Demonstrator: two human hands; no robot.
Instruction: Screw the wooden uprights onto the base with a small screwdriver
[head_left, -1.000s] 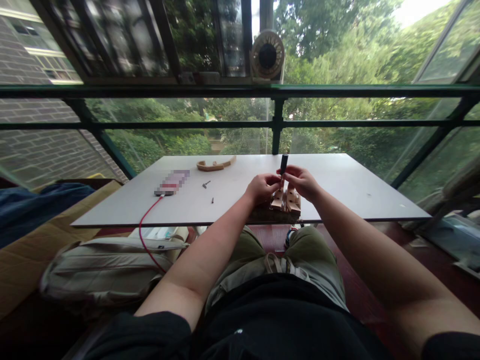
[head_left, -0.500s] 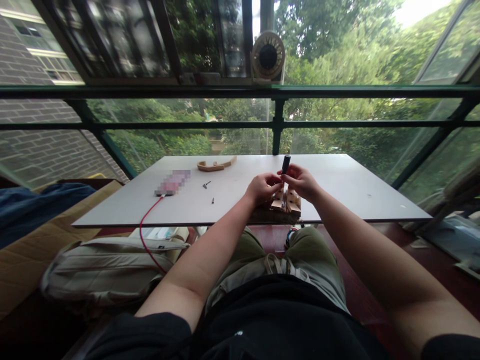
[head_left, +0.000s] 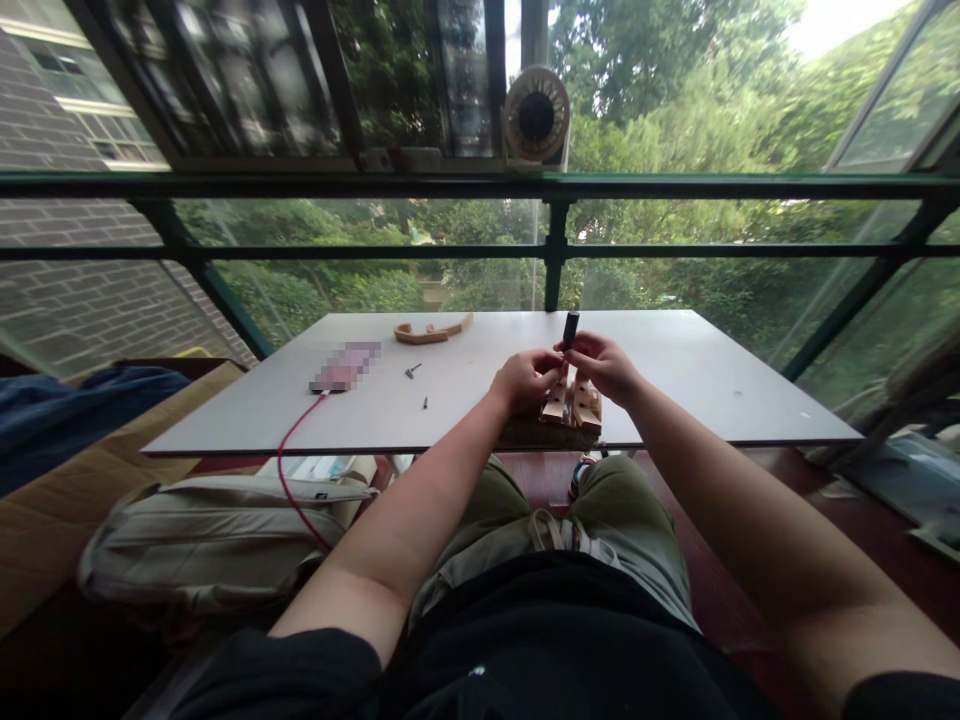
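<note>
At the table's front edge, my right hand (head_left: 604,366) is closed around a black-handled screwdriver (head_left: 571,328), which stands nearly upright with its handle on top. The fingers cover its lower part. My left hand (head_left: 525,380) is pinched close beside it, its fingertips near the shaft; whatever they hold is hidden. Below both hands lies a light wooden piece (head_left: 556,410) with dark holes and a split down its middle, partly covered by my fingers. The screwdriver's tip is out of sight.
On the white table (head_left: 480,425) are a curved wooden part (head_left: 421,336), a few small screws (head_left: 412,371), a single screw (head_left: 425,403), and a blurred-out phone-like device (head_left: 345,368) with a red cable (head_left: 282,470). A light bag (head_left: 217,540) sits at the lower left.
The screwdriver handle has shifted very slightly to the left. Both hands keep almost the same place over the wooden piece.
</note>
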